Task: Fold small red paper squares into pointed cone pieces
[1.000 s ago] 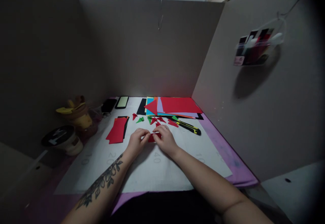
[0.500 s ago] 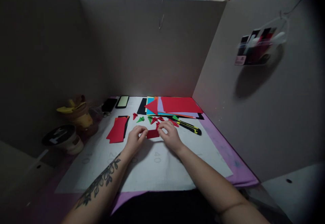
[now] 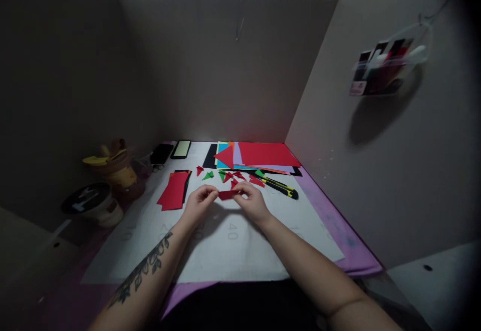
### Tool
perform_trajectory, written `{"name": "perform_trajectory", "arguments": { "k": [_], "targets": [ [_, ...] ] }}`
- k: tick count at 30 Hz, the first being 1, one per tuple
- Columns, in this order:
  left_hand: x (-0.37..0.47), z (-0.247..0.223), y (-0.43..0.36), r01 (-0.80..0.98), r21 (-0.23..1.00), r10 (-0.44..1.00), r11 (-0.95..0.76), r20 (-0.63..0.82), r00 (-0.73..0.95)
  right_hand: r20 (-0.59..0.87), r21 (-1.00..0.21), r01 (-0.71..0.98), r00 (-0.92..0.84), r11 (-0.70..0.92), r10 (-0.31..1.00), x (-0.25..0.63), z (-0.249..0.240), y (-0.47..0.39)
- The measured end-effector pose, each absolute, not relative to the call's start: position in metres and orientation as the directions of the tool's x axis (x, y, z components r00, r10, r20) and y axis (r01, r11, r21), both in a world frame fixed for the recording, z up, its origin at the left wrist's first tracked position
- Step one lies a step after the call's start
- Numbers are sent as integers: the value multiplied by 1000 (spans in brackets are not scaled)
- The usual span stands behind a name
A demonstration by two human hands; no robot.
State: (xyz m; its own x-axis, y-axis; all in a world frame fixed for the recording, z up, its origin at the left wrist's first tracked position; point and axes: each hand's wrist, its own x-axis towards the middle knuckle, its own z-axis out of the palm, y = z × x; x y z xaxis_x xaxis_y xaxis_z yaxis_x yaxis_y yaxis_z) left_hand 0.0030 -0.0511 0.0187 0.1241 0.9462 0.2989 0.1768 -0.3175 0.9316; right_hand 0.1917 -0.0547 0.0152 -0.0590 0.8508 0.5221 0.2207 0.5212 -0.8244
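Between my two hands, above the middle of the white sheet, is a small red paper piece (image 3: 226,195). My left hand (image 3: 200,202) pinches its left end between thumb and fingers. The right end is pinched by my right hand (image 3: 252,202). Just beyond them lie several small folded red and green pieces, among them a green one (image 3: 208,176) and a red one (image 3: 199,171). A stack of cut red paper (image 3: 175,191), with black and orange edges showing, lies left of my left hand.
A black and yellow cutter (image 3: 280,188) lies right of the folded pieces. Large coloured sheets (image 3: 268,154) are at the back, a phone (image 3: 181,149) at the back left. Tubs (image 3: 98,205) stand left; a clear bag (image 3: 383,70) hangs on the right wall.
The red piece between my hands now shows as a narrower strip, tilted or folded. Both hands remain in nearly the same place.
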Motion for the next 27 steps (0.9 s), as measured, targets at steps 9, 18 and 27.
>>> {"name": "perform_trajectory", "arguments": {
  "k": [9, 18, 27],
  "targets": [
    [-1, 20, -59, 123, 937, 931, -328, 298, 212, 766, -607, 296, -27, 738, 642, 200, 14, -56],
    [1, 20, -59, 100, 936, 927, -336, 311, 208, 742, -640, 300, 2, 708, 670, 198, 11, -58],
    [4, 14, -50, 73, 943, 944, -324, 318, 82, 329, -923, -236, -72, 304, 942, 191, 1, -50]
  ]
}}
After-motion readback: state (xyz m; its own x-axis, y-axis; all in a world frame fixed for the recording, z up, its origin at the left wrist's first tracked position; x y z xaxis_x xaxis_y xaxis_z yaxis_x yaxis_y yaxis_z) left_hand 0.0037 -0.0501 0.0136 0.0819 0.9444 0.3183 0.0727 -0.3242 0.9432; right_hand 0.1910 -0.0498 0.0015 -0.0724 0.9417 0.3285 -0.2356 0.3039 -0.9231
